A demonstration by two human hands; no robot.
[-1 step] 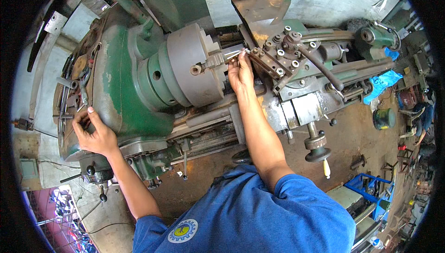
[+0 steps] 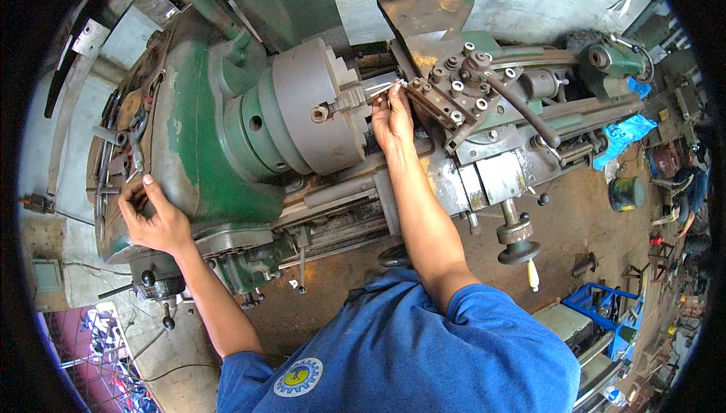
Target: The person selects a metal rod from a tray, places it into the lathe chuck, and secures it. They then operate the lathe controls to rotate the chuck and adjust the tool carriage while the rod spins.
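Note:
A large green lathe stretches across the view, its headstock (image 2: 198, 141) at the left and its grey chuck (image 2: 306, 103) facing right. My left hand (image 2: 157, 220) rests on the front corner of the headstock, thumb and fingers apart, holding nothing. At the right of the chuck jaws (image 2: 352, 98), my right hand (image 2: 393, 119) pinches a thin silvery tool with slim legs (image 2: 383, 88), possibly a caliper. Its legs point left towards the piece in the jaws; whether they touch is too small to tell. The tool post (image 2: 473, 72) stands just right of my fingertips.
Several loose hand tools (image 2: 134, 144) lie on top of the headstock at the far left. A long clamp lever (image 2: 525, 110) juts out from the tool post. The tailstock (image 2: 616, 57) sits at the right, near a blue plastic sheet (image 2: 624, 141). A carriage handwheel (image 2: 519, 253) projects towards me.

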